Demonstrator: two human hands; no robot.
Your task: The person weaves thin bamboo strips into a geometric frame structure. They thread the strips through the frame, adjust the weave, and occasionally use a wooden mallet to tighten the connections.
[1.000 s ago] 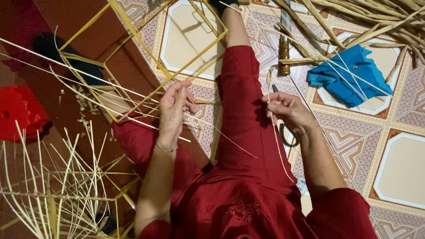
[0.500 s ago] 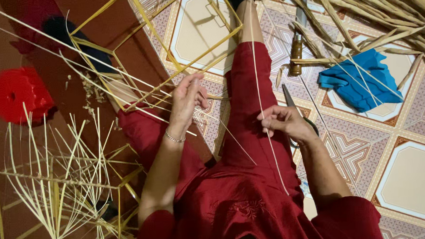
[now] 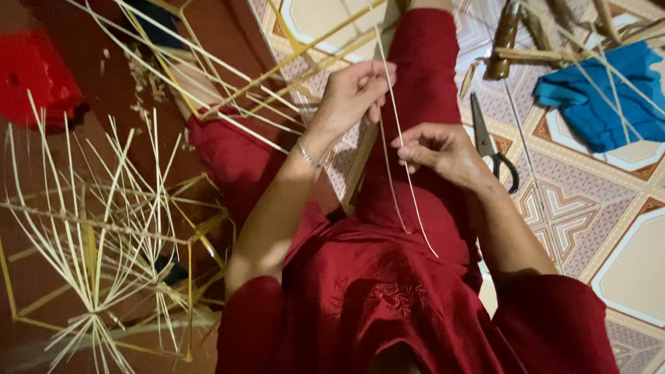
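Bamboo, a thin pale strip (image 3: 395, 124), runs down over the red-clad lap, pinched at its upper part by the left hand (image 3: 351, 96) and lower by the right hand (image 3: 439, 146), fingers closed on it. Scissors (image 3: 490, 141) lie on the tiled floor (image 3: 650, 263) just beside the right hand, a blue cloth (image 3: 605, 96) farther off.

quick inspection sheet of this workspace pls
surface: patterned tile floor
job's things: thin pale strip running over the red-clad lap; stick frame beyond the left hand
clutter: scissors, blue cloth, second stick frame, red object
grips: left hand and right hand both pinch the strip
cables: nothing seen
surroundings: pile of cane stalks at the top right
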